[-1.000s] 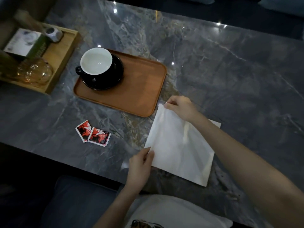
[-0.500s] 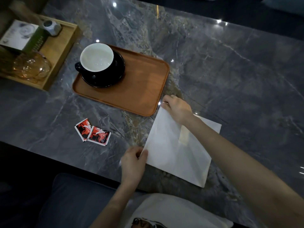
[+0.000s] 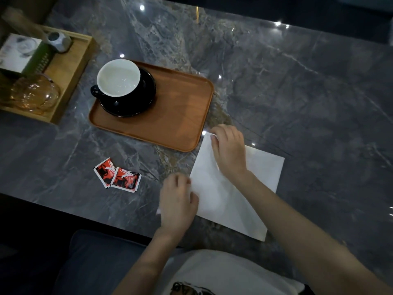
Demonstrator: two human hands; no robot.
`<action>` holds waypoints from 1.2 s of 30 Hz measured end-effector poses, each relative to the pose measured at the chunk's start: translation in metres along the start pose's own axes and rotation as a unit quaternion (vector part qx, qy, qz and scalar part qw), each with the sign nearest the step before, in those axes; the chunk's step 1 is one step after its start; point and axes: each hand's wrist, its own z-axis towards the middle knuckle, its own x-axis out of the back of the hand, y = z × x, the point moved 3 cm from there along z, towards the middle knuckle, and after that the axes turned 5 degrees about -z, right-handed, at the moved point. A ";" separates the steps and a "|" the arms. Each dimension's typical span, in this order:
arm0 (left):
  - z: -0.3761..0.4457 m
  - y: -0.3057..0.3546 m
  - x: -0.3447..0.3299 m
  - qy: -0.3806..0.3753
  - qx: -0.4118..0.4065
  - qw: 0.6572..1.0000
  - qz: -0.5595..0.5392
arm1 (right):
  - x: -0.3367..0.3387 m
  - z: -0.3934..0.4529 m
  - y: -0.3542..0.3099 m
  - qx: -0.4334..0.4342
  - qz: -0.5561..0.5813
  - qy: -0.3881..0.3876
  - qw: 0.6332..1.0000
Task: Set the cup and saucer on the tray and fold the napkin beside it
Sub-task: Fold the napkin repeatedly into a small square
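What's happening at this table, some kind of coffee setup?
A person is laying out a coffee service. The black cup already sits on its saucer at the left end of the wooden tray. Both hands are on a white napkin lying just right of the tray: the left hand holds its near corner, the right hand its far corner.

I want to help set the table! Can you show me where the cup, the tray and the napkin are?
cup (image 3: pixel 118 78), head view, on its white inside.
tray (image 3: pixel 180 116), head view, on its bare brown floor right of the saucer.
napkin (image 3: pixel 261 169), head view, on the white sheet right of the right wrist.
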 end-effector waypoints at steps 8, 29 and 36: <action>0.056 0.040 -0.067 -0.107 -0.224 0.960 0.125 | 0.000 -0.064 -0.004 -0.167 0.241 -0.090 0.952; 0.056 0.033 -0.070 -0.103 -0.233 0.951 0.174 | -0.001 -0.114 -0.004 -0.172 -0.095 -0.209 0.958; 0.055 0.035 -0.069 -0.106 -0.229 0.956 0.151 | 0.011 -0.141 0.040 -0.127 -0.163 -0.231 0.951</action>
